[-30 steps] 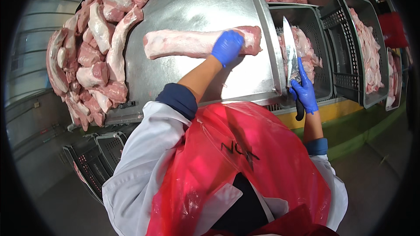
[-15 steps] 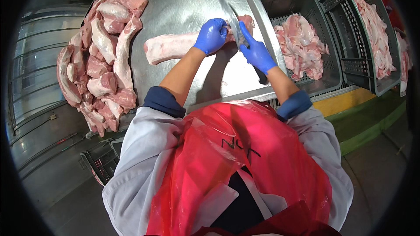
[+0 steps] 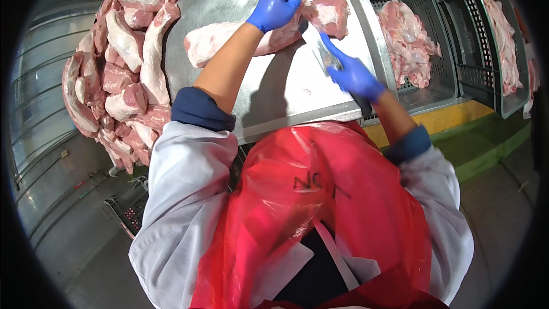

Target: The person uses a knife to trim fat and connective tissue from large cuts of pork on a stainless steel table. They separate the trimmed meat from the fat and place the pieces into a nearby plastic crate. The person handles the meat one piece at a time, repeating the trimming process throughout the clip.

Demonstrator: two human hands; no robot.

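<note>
A long pork loin (image 3: 209, 40), pale with fat, lies crosswise on the steel work table. My left hand (image 3: 278, 6), in a blue glove, is closed with its fingertips pinching the loin's upper edge near the right end. The redder right end (image 3: 331, 16) of the meat shows beyond these fingers. In my right hand (image 3: 357, 75), also gloved in blue and slightly blurred, is a knife (image 3: 314, 44) with a dark handle, its index finger laid along the blade. The knife tip is at the loin's near edge, just below my left fingers.
Several pieces of meat (image 3: 123, 80) are heaped along the left of the steel table (image 3: 260, 106). To the right stands a dark crate (image 3: 446, 83) with pale trimmings (image 3: 407, 43), and a second crate (image 3: 512, 103) of trimmings lies beyond it. A small scrap (image 3: 307, 91) rests on the table.
My right hand has drawn the knife back toward me and to the right, its blade no longer reaching across the loin. My left hand remains on the meat, now farther from my right hand.
</note>
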